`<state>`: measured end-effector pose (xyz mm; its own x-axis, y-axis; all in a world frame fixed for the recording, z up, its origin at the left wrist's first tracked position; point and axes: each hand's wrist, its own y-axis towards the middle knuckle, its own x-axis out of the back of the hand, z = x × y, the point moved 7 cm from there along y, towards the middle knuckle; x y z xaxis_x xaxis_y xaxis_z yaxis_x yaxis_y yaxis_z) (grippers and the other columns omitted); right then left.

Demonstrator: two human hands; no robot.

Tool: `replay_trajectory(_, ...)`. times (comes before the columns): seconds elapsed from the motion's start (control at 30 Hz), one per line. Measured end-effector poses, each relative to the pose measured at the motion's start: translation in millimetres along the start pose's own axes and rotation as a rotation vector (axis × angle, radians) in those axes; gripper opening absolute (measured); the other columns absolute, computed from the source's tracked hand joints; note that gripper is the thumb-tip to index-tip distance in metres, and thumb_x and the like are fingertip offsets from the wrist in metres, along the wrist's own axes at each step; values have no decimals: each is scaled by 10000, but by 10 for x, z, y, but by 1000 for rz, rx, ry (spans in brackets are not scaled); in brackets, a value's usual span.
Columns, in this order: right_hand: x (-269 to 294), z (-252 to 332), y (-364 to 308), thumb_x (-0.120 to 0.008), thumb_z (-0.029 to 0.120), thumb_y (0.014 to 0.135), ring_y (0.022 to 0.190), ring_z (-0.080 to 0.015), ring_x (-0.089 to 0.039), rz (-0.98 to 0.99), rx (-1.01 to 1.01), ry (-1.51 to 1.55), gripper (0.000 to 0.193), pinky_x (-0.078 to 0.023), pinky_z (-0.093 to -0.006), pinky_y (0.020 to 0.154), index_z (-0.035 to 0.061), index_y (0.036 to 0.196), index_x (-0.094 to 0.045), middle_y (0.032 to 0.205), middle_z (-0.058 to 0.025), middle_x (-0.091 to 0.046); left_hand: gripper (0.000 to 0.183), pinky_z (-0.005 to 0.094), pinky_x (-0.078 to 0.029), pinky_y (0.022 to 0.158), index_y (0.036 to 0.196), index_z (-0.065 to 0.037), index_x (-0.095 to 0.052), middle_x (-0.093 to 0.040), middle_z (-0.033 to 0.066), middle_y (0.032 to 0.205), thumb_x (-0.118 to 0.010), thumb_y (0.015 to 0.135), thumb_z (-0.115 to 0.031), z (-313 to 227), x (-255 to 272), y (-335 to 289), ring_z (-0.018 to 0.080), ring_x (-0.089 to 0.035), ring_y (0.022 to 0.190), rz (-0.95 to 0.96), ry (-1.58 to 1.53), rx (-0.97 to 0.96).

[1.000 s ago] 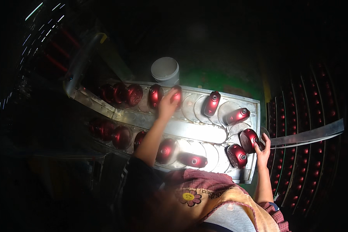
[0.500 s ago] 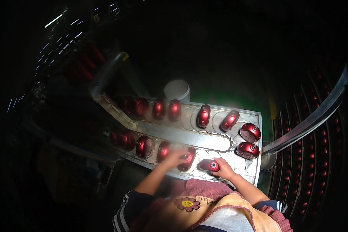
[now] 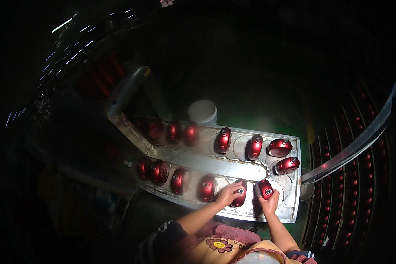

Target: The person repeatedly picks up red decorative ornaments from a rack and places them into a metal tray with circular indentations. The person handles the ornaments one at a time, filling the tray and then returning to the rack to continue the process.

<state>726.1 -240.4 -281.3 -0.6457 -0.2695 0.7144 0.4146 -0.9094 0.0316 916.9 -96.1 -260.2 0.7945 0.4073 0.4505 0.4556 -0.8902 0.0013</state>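
Observation:
My right hand [image 3: 270, 204] grips a glossy red bottle [image 3: 265, 186] from its near side, thumb and fingers on either side of its short neck. The bottle is upright over the near lane of the conveyor; whether its base touches is hidden. To its left, my left hand [image 3: 228, 196] has its fingers closed about the neck of a second red bottle [image 3: 239, 200], which stands on the conveyor. Another red bottle [image 3: 207, 188] stands just left of that hand. Several similar rounded, flattened bottles sit along both lanes, including one at the right bend [image 3: 287, 165].
The looped metal conveyor [image 3: 295, 207] has a raised central strip [image 3: 215, 165]. Behind it stands a white bucket [image 3: 202, 111]. A curved metal rail [image 3: 356, 154] rises at the right, beside racks holding many red pieces [image 3: 339, 193]. A metal duct [image 3: 127, 90] stands at the far left.
Both hands have moved right, the right one carrying its bottle. The left hand now holds a bottle's neck. Far-lane bottles have shifted left, near-lane ones right, and the view has shifted slightly.

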Motion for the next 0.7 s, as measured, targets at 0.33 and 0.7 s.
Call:
replay_trajectory(0.33, 600, -275, -61, -781, 66, 709, 1212, -383, -451, -97, 40, 179, 741, -380, -424, 1045, -63, 1326, -391, 1261, -233, -446, 339, 388, -404, 1057, 1168, -129, -635, -562, 134, 1362, -707, 843, -192, -700, -208, -100, 329, -453, 1307, -195, 52, -138)
replay_trajectory(0.7, 2185, -1394, -578, -682, -10, 801, 1038, -193, -603, -62, 9, 712, 644, -550, -320, 807, 9, 1371, -384, 1335, -175, -450, 122, 231, -482, 742, 978, -20, -707, -706, 35, 950, -659, 893, -93, -904, -1888, -989, 74, -595, 811, 35, -195, 297)
